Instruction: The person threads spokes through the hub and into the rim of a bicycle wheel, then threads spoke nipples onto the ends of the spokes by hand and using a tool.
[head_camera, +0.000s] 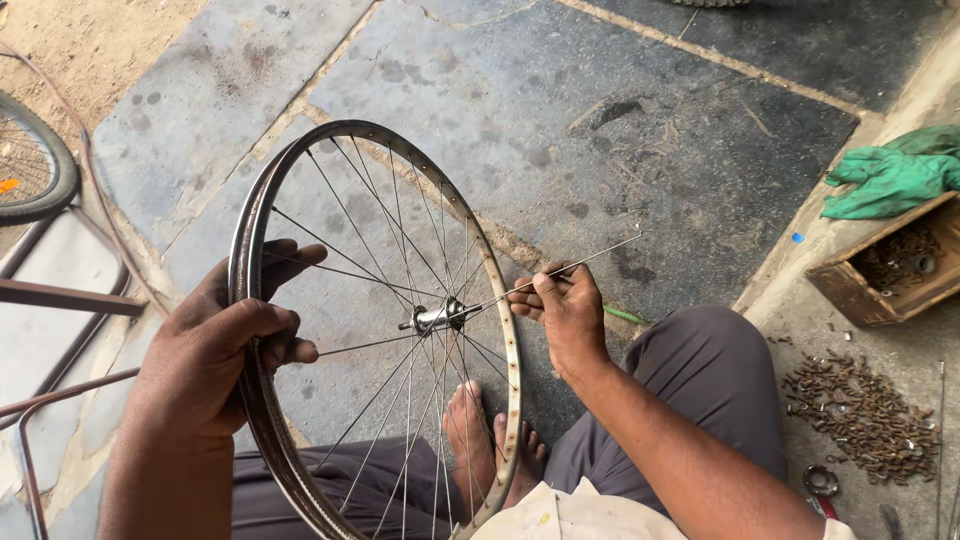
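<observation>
Left hand is clenched round the rim of the bicycle wheel, holding it upright on edge over the lap, likely so the spokes stay reachable from both sides. Right hand, just right of the wheel, pinches a loose spoke between its fingertips. The spoke's long axis runs from the hub up and right, free end pointing away from the wheel.

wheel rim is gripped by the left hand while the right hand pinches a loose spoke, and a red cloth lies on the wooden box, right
Not quite: the head view shows the cloth is green, not red. The left hand does grip the wheel rim, the right hand pinches the spoke, and the cloth lies on the wooden box.
</observation>
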